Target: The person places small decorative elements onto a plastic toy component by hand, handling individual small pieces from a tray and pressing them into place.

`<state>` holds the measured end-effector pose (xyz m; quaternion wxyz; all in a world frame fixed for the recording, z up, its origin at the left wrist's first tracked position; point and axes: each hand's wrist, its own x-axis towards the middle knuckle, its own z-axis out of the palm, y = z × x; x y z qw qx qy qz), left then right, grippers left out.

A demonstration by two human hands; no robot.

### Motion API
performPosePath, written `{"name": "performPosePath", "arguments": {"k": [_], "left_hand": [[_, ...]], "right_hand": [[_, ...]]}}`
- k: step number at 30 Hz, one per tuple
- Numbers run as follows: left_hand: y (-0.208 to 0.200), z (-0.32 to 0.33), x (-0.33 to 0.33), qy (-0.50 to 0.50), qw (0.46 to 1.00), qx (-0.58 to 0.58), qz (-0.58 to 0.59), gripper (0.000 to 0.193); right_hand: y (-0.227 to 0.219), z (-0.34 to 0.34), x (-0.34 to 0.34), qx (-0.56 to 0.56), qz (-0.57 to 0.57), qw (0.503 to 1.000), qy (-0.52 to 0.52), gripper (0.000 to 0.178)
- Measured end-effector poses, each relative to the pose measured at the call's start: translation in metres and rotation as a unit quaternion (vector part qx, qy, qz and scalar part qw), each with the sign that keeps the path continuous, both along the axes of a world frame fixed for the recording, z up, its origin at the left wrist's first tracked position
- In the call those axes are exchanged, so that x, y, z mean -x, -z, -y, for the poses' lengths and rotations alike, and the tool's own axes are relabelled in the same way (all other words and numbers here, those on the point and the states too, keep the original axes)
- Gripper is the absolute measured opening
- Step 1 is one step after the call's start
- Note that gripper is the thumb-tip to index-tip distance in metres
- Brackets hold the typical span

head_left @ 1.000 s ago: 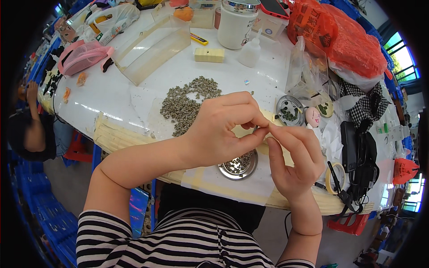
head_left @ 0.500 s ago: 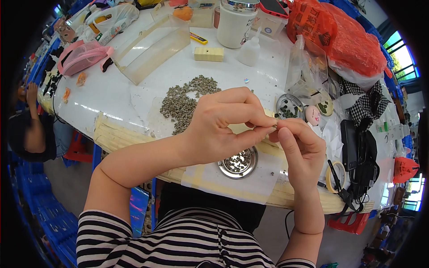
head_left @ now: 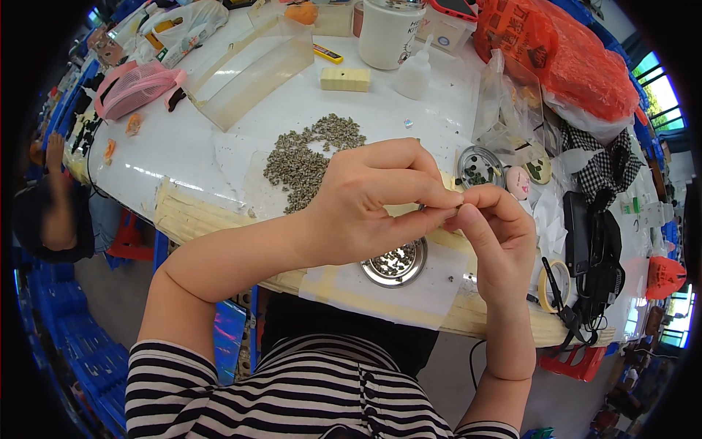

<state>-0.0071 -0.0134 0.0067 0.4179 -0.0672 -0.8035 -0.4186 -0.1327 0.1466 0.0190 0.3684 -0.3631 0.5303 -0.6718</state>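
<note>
Both my hands meet above the front edge of the table, fingertips touching. My left hand [head_left: 384,205] pinches thumb against index finger. Facing it, the thumb and fingers of my right hand [head_left: 504,241] are pinched too. Whatever is between the fingertips is tiny and mostly hidden. Just below them a round shiny metal dish [head_left: 422,269] holds several small dark grey pieces [head_left: 398,260], standing on a white sheet [head_left: 431,301]. Beyond my left wrist lies a spread heap of small grey metallic parts [head_left: 296,164], partly covered by that hand.
Right of my hands stands another round dish [head_left: 500,181] with dark green pieces. A tape roll [head_left: 545,289] and black device [head_left: 578,223] lie farther right. Behind are a pale block [head_left: 345,80], squeeze bottle [head_left: 414,77], white jar [head_left: 384,36], clear plastic tray [head_left: 256,77] and red bags [head_left: 585,69].
The view has shifted slightly, so the table things sit a little higher and farther right. My hands stay pinched together; the speck seen between the fingertips is now harder to see.
</note>
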Motion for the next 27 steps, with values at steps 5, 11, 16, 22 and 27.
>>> {"name": "performPosePath", "arguments": {"k": [5,11,16,22,27], "left_hand": [[0.0003,-0.0015,0.0004,-0.014,1.000,0.001,0.000,0.024],[-0.0010,-0.0015,0.0005,-0.026,1.000,-0.008,0.003,0.022],[0.0004,-0.0003,0.0016,-0.020,1.000,0.000,-0.012,0.023],[0.0004,-0.0007,0.0002,-0.010,1.000,-0.003,-0.001,0.023],[-0.0006,-0.0013,-0.0002,-0.018,1.000,0.007,0.007,0.021]], "right_hand": [[0.0008,0.0017,-0.0027,0.026,-0.131,0.990,0.055,0.012],[0.0002,0.0008,-0.0018,0.051,-0.369,0.918,0.134,0.007],[-0.0024,0.0024,-0.0066,0.008,-0.176,0.980,0.090,0.010],[-0.0025,0.0021,-0.0038,-0.005,-0.018,0.999,0.028,0.011],[0.0003,0.0016,-0.0035,0.009,-0.155,0.984,0.084,0.011]]}}
